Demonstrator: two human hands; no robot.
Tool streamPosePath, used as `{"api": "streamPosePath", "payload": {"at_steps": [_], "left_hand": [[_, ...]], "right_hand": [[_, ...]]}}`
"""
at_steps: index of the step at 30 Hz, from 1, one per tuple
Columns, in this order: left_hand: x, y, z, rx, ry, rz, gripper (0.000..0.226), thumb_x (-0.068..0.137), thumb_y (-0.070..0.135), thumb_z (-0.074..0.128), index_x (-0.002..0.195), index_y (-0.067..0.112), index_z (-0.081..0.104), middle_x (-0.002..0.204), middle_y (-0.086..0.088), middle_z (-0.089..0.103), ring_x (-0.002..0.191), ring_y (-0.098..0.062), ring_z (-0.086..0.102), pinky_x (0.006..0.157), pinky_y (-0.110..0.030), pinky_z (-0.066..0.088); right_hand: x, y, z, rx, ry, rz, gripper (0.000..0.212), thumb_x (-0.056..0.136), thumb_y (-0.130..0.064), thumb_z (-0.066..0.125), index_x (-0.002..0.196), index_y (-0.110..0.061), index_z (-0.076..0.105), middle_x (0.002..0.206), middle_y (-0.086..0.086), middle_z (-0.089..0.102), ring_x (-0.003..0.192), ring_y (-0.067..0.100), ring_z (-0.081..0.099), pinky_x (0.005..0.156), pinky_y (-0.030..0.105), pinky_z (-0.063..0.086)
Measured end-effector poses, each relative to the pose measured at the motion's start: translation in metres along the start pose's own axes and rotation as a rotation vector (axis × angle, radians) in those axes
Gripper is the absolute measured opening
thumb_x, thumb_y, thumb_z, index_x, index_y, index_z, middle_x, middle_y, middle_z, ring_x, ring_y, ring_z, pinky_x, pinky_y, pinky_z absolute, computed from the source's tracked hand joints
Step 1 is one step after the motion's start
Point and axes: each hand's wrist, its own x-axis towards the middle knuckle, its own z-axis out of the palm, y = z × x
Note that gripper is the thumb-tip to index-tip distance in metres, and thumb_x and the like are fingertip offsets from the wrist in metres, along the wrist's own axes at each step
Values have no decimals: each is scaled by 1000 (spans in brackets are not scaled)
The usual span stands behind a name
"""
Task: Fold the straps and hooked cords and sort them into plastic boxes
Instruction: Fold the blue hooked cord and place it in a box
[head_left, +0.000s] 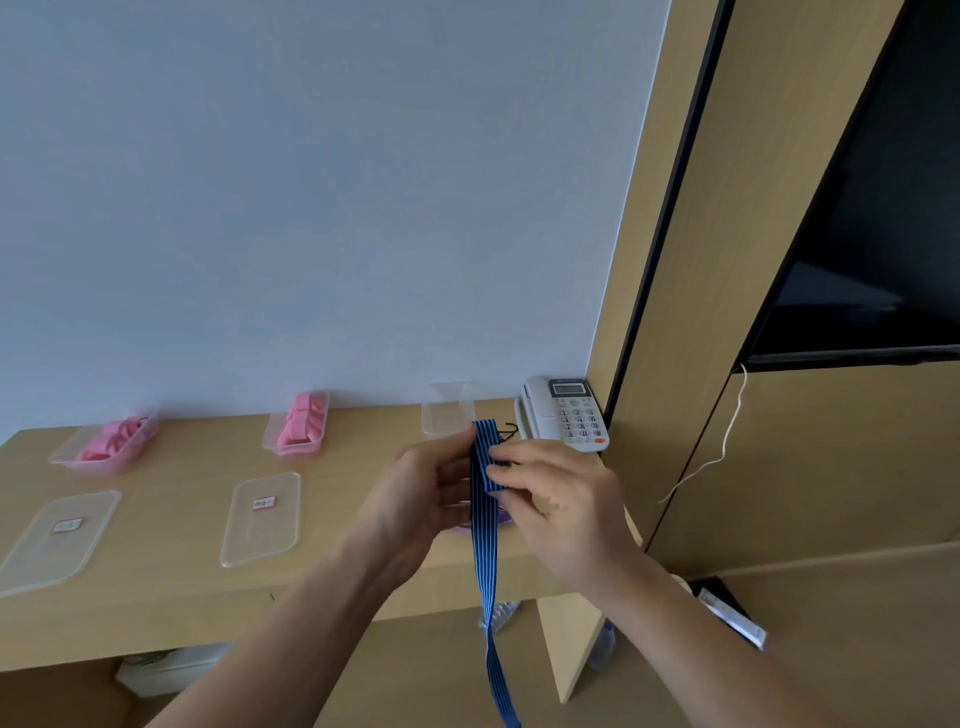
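Blue-striped cord (484, 551) sits pinched at its fold between your left hand (421, 493) and right hand (561, 499) above the desk (182, 587), and its tail hanging past the edge may drag the fold open if either pinch slackens.

Soft even daylight, slight blur, perhaps wide-angle bowing

Blue-and-black striped cord (484, 457), flat, doubled over at its top, pinched upright between left hand (421, 483) and right hand (561, 499). Dark hook (508, 431) juts beside the fold. Tail hangs below the counter (171, 582) edge.

Back of counter: left box (67, 457) and middle box (270, 441), clear, each holding pink straps (300, 423). Third clear box (447, 410) just behind the cord. Two labelled lids (262, 519) lie flat nearer.
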Motion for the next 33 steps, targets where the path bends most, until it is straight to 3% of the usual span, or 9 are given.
{"api": "streamPosePath", "payload": {"at_steps": [3,9,11,13,17,22,25,29,33], "left_hand": [[-2,2,-1,45,-32,37,26,91,32,68,98,11,81,90,-12,75,76,-26,73,66,-36,60],[-3,1,2,127,11,85,27,103,18,58,93,15,82,89,-12,76,73,-21,72,62,-32,58],[-4,0,4,148,21,105,27,105,14,55,95,10,80,85,-13,76,68,-22,73,59,-28,58],[-6,-1,6,188,9,122,25,106,12,54,103,5,77,90,-19,77,72,-26,75,62,-28,60],[-9,-1,8,226,-15,136,28,108,14,49,112,4,74,96,-23,76,80,-30,74,67,-32,62],[-9,-4,8,241,6,157,24,107,13,52,114,4,73,102,-32,73,86,-41,74,85,-54,63],[-9,-7,7,193,24,154,20,105,13,57,118,3,67,97,-24,77,89,-45,75,79,-49,65],[-8,-11,2,144,-33,115,30,102,27,61,117,1,66,105,-28,75,98,-50,72,91,-54,61],[-7,-18,0,185,-41,68,35,105,40,54,107,14,77,108,-19,78,101,-41,74,93,-46,61]], "right_hand": [[-5,4,4,-31,-23,-58,20,76,2,80,94,-6,79,105,5,74,101,17,68,93,25,53],[-5,-1,2,-46,-105,-15,17,76,-8,83,92,-8,79,104,1,73,99,19,63,87,30,51],[3,-2,-3,3,-65,61,16,74,-10,83,89,-14,79,96,-4,73,93,14,64,82,30,52],[14,-2,-7,13,-60,185,28,72,-12,85,98,-20,77,96,-8,69,92,9,62,80,28,52],[26,6,-10,165,-293,509,58,76,-22,85,129,-27,62,113,-13,62,101,-2,57,81,19,50],[32,10,-11,278,-386,551,35,78,-16,83,105,-35,72,99,-16,72,95,0,66,77,18,53],[35,6,-12,234,-381,533,38,76,-17,84,94,-45,67,93,-25,70,90,-5,65,76,13,51],[38,6,-12,191,-330,512,36,75,-13,85,97,-38,70,93,-22,70,92,-5,64,81,14,51],[37,6,-11,172,-276,507,36,73,-7,84,100,-29,73,89,-22,70,86,-5,66,76,11,51]]}}
